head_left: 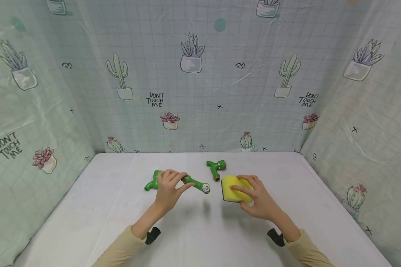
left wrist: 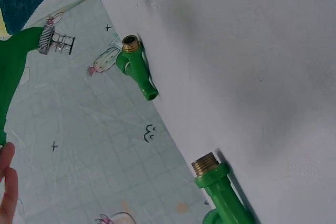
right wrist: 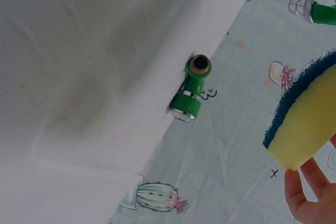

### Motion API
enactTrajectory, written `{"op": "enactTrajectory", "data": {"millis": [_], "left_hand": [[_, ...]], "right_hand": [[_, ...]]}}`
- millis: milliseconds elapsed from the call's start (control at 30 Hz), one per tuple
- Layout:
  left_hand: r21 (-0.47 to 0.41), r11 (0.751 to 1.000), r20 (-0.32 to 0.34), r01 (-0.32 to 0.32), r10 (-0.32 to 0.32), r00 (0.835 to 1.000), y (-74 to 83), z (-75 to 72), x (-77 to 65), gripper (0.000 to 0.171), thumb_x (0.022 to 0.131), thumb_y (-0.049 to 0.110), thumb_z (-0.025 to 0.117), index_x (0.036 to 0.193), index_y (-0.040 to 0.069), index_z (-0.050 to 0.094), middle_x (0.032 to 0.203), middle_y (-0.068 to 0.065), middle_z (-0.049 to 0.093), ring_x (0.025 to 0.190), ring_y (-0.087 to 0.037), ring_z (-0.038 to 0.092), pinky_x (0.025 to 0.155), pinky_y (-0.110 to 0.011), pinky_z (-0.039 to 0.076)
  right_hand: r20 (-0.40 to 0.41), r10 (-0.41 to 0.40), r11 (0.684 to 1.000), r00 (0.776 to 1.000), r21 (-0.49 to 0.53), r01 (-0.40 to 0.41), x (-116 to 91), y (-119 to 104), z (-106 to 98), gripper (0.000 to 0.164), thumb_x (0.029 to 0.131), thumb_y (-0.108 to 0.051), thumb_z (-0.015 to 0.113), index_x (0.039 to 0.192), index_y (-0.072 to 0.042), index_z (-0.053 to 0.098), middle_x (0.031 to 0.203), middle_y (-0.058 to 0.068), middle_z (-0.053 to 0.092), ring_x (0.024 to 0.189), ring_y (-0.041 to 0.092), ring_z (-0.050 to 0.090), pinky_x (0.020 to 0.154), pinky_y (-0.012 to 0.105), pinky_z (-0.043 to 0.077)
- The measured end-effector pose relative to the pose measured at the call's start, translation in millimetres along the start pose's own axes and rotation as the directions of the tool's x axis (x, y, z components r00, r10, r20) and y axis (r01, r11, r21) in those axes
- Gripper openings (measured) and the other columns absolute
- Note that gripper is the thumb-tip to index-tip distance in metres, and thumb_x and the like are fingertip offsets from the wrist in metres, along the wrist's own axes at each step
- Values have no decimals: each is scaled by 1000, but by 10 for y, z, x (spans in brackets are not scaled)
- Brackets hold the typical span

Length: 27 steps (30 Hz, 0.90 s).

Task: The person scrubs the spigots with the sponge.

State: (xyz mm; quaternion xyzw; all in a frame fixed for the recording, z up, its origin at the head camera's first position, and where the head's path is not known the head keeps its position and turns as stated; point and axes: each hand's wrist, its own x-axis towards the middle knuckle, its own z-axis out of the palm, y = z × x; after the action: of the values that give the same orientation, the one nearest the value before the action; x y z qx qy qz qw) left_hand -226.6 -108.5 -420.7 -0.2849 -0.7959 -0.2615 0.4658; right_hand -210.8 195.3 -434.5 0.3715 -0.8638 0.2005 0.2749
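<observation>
My left hand (head_left: 168,188) pinches a green plastic tap (head_left: 196,183) with a clear-and-metal nozzle end, held above the table. In the left wrist view that tap (left wrist: 11,61) shows at the left edge, with only fingertips (left wrist: 7,187) of the hand visible. My right hand (head_left: 260,198) grips a yellow sponge (head_left: 232,187), thumb below and fingers over it. Its dark blue scouring side (right wrist: 294,95) faces the held tap, and a gap separates the two. A second green tap (head_left: 152,184) lies behind the left hand, partly covered by it. Farther back lies a third green tap (head_left: 216,168).
The table (head_left: 194,237) has a white cover. Patterned cloth (head_left: 220,89) with cactus prints hangs along its back and both sides. Black wrist pieces (head_left: 153,235) sit on both forearms. Both lying taps show brass threaded ends in the left wrist view.
</observation>
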Motion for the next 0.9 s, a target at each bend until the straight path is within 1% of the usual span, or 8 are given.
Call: {"op": "enactTrajectory", "data": {"millis": [100, 167, 333, 467, 633, 733, 867, 900], "left_hand": [[56, 994, 16, 98, -99, 995, 2, 14, 3, 28, 64, 31, 76, 83, 12, 67, 71, 2, 65, 76, -17, 51, 81, -52, 29], [85, 983, 36, 162, -166, 985, 3, 24, 3, 27, 66, 32, 75, 83, 13, 67, 72, 2, 66, 77, -18, 51, 83, -57, 26], [149, 947, 124, 284, -303, 945, -17, 69, -12, 25, 70, 36, 72, 83, 16, 66, 74, 3, 66, 76, -19, 50, 83, -61, 24], [243, 914, 146, 325, -366, 919, -29, 99, -18, 24, 73, 37, 70, 73, 14, 62, 65, 2, 62, 70, -22, 50, 80, -61, 23], [371, 857, 135, 357, -430, 893, -66, 113, 8, 37, 76, 42, 65, 58, 13, 52, 52, 0, 54, 65, -28, 52, 76, -61, 23], [383, 833, 140, 401, -481, 866, -106, 133, 18, 39, 77, 42, 64, 55, 14, 49, 49, -1, 51, 64, -29, 51, 77, -60, 22], [366, 808, 157, 463, -543, 825, -167, 194, 26, 40, 79, 43, 62, 55, 14, 47, 48, -1, 48, 63, -29, 49, 77, -60, 20], [365, 804, 163, 470, -552, 818, -183, 214, 26, 41, 80, 43, 61, 55, 14, 47, 48, -1, 48, 64, -29, 50, 77, -60, 20]], "right_hand": [[4, 9, 1000, 1000, 3, -9, -11, -6, -3, 57, 64, -14, 68, 116, -33, 55, 124, 5, 48, 108, 20, 39, 80, 50, 39], [5, 13, 1000, 1000, 6, -13, -17, -9, -3, 57, 64, -14, 68, 116, -34, 55, 124, 4, 48, 108, 19, 39, 80, 51, 39], [5, 15, 1000, 1000, 15, -15, -21, -9, 1, 57, 65, -14, 67, 117, -33, 55, 124, 4, 48, 108, 20, 40, 81, 51, 39], [8, 5, 1000, 1000, 16, -5, -17, -4, 18, 57, 65, -14, 67, 118, -33, 54, 125, 5, 47, 108, 20, 40, 81, 51, 39], [17, 8, 1000, 1000, 14, -8, -27, -10, 34, 58, 66, -14, 67, 118, -34, 54, 125, 5, 48, 108, 19, 40, 81, 50, 39], [18, 6, 1000, 1000, 15, -6, -37, -12, 45, 58, 65, -14, 67, 118, -34, 54, 125, 5, 48, 107, 19, 41, 80, 49, 39], [17, -8, 1000, 1000, 20, 8, -33, -13, 58, 58, 65, -14, 67, 118, -33, 54, 124, 5, 48, 105, 18, 41, 79, 48, 39], [18, -11, 1000, 1000, 21, 11, -29, -14, 60, 58, 65, -14, 67, 118, -33, 54, 124, 5, 48, 104, 18, 41, 79, 48, 38]]}}
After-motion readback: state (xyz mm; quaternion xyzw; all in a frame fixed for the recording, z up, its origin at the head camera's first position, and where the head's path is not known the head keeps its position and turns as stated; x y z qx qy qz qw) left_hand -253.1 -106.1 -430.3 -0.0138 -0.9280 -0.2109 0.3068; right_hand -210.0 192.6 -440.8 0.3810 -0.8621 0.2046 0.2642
